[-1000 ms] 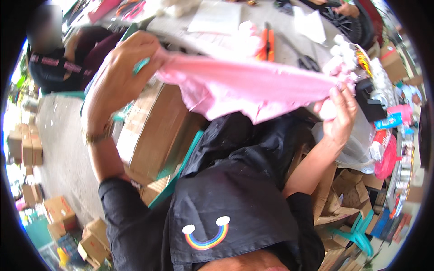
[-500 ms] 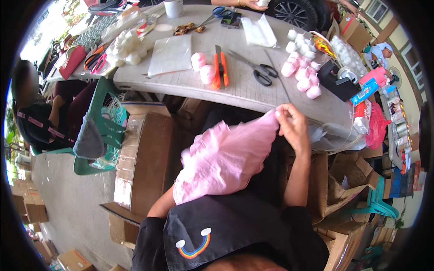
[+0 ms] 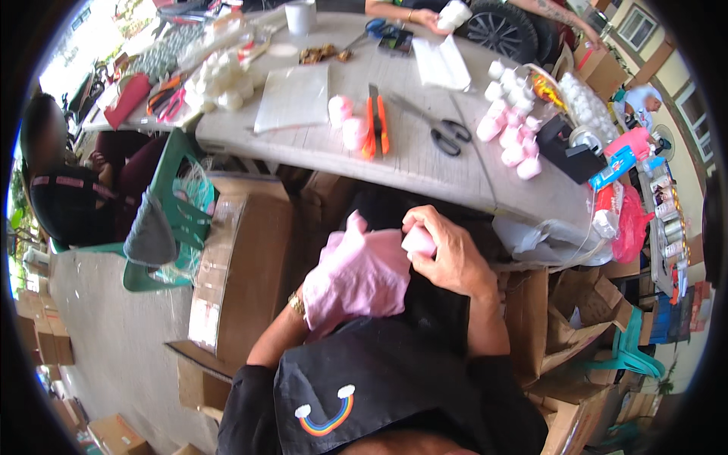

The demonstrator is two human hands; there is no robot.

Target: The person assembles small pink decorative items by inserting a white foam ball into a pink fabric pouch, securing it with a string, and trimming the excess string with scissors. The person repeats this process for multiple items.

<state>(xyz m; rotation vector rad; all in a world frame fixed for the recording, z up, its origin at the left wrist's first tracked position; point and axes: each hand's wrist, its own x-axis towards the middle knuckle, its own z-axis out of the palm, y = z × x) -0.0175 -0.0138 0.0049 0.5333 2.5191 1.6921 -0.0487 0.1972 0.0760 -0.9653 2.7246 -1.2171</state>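
Note:
A pink cloth drapes over my left hand, whose fingers are hidden beneath it; a narrow peak of the cloth stands up at its far side. Only the wrist with a gold-coloured watch or bracelet shows below it. Just right of the cloth, my right hand is closed around a small, smooth pink candle, held between thumb and fingers above my lap. On the table in front lie two pink candles, an orange utility knife and black-handled scissors.
More pink candles and white ones stand at the table's right, beside a black holder. A clear plastic sheet lies left of centre. Cardboard boxes flank my legs. Across the table, another person's hand holds something white.
My right hand has let go of the cloth's corner, moved inward and now holds a pink candle. The cloth has dropped from its stretched shape over my left hand.

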